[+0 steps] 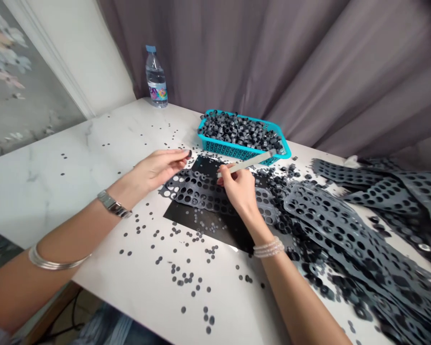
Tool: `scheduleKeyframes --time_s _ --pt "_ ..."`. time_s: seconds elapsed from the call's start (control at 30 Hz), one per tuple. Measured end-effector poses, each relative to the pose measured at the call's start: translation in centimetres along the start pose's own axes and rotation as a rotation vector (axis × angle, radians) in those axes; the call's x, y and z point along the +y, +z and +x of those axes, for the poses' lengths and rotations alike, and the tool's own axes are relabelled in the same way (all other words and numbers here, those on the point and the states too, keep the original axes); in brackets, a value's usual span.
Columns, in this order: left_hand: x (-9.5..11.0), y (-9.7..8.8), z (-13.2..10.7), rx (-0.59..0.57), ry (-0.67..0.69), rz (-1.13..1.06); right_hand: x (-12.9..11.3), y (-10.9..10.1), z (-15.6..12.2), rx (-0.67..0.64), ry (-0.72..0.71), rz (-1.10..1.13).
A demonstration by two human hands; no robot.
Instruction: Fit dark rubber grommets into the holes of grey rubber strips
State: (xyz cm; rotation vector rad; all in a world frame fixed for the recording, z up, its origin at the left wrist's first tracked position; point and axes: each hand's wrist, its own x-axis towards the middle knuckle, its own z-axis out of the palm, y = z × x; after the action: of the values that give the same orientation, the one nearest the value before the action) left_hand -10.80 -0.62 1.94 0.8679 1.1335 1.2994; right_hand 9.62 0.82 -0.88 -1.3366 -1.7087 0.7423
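Observation:
My left hand (pixel 164 165) pinches a small black rubber piece (pixel 189 154) between thumb and fingertips, above the table. In my right hand (pixel 239 189) is a slim, pale stick-like tool (pixel 253 160), its far end reaching over the basket's near rim; the exact kind of tool does not show. Under both hands lies a dark grey perforated rubber sheet (pixel 208 196) with rows of round holes, on a black mat (pixel 230 227). My right palm hides part of the sheet.
A turquoise basket (pixel 222 149) heaped with small black rubber pieces stands behind my hands. Small dark discs (pixel 183 278) are scattered over the white table (pixel 93 153). More perforated sheets (pixel 345 230) pile up at the right. A water bottle (pixel 157 81) stands at the back left, before a curtain.

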Motion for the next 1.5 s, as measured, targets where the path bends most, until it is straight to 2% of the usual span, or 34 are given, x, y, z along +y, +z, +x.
scheduleKeyframes --time_s 0.07,0.2,0.4,0.6,0.7,0.8,0.87,0.97,1.1,1.23,1.5 --pt "-0.5 0.3 0.0 -0.053 -0.059 -0.043 0.2 -0.4 0.1 0.05 0.023 0.026" --pt "-1.2 1.0 -0.2 -0.085 -0.148 -0.122 0.5 -1.1 0.4 0.095 0.048 0.095" --pt "-0.8 1.9 -1.1 -0.081 -0.221 -0.241 0.1 -1.2 0.4 0.074 0.078 0.181" --pt "-0.2 1.5 -0.7 -0.139 -0.233 -0.243 -0.5 -0.4 0.9 0.024 0.082 0.254" --pt "-0.5 1.6 -0.4 -0.114 -0.129 -0.06 -0.6 0.3 0.7 -0.016 0.05 0.153" --pt "-1.0 2.3 -0.6 -0.078 0.108 0.44 -0.5 0.8 0.1 -0.056 0.03 0.055" --pt "-1.4 2.5 -0.7 -0.101 0.247 0.795 -0.4 0.8 -0.1 -0.066 0.007 -0.002" --pt "-2.4 2.2 -0.7 -0.148 0.337 1.078 -0.2 0.3 -0.1 -0.042 -0.018 -0.097" --pt "-3.7 1.7 -0.2 -0.177 0.444 1.223 -0.2 -0.4 0.2 -0.008 0.002 -0.109" --pt "-4.3 1.7 0.4 -0.199 0.501 1.253 -0.6 0.0 0.2 -0.019 -0.029 -0.115" --pt "-3.9 2.1 0.8 -0.168 0.484 1.245 -0.8 1.4 0.0 -0.083 -0.083 -0.08"
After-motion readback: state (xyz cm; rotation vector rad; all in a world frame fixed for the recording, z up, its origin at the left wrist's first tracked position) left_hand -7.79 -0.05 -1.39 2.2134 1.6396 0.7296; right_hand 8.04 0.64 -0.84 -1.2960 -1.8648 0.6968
